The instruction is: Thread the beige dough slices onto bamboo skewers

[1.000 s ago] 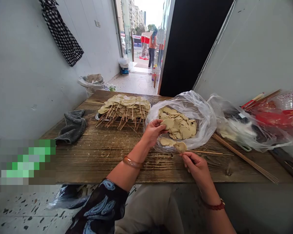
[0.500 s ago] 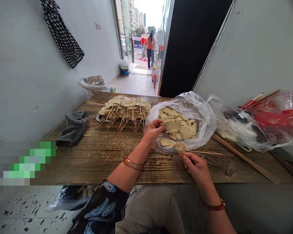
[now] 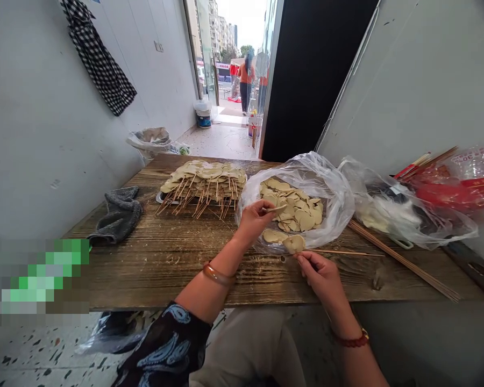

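My left hand pinches a thin, pale beige slice, seen nearly edge-on, over the near left side of an open clear plastic bag. Many loose round slices lie inside that bag. In my right hand is a thin wooden skewer, held between thumb and fingers, with beige slices threaded at its tip. Most of the skewer is hidden by the hand. To the left, a heap of loaded skewers rests on a metal tray, sticks pointing towards me.
A bundle of bare skewers lies on the wooden table at right, beside a clear bag and red packaging. A dark grey cloth lies at left. Beyond the table, a person stands outside the doorway.
The slice in my left hand has turned from showing its flat face to nearly edge-on. My right hand keeps its grip on the skewer. The whole view has shifted slightly.
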Motion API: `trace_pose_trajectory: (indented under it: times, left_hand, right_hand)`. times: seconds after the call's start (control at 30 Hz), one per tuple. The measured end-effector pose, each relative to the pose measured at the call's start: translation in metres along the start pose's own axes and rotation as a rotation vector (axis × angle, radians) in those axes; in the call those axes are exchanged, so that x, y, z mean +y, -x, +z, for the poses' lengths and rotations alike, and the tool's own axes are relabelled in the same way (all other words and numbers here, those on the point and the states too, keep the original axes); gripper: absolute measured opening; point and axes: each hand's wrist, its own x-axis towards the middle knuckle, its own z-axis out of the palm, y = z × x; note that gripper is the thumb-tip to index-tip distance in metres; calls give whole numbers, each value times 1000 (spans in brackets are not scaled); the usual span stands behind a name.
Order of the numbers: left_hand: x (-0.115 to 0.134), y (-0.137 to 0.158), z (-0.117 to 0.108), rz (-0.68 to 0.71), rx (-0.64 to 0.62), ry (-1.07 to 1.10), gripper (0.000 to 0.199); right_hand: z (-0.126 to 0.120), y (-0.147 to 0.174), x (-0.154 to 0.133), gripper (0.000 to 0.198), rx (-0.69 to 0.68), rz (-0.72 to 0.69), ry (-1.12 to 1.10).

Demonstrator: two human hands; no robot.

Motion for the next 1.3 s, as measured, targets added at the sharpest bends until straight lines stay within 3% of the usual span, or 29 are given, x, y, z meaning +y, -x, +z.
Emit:
trace_pose_trajectory:
  times: [0.1,0.3,0.53,0.9,1.3]
  left_hand:
    - [-1,1,2,-11,-40,-16,18]
    - [-1,2,2,-150,-14,271,24]
    - [1,2,0,-268,-14,418,38]
    - [-7,2,-1,-343,-22,524,33]
    - [-5,7,6,-228,-42,384,32]
  right_hand:
    - [0,0,0,35,5,-12,1]
    - [-2,3,-2,35,6,-31,20]
    - [-3,4,-1,35,-14,-38,37]
    - [-3,5,-3,33,-13,-59,50]
    - [-2,6,-5,35,-9,-8,4]
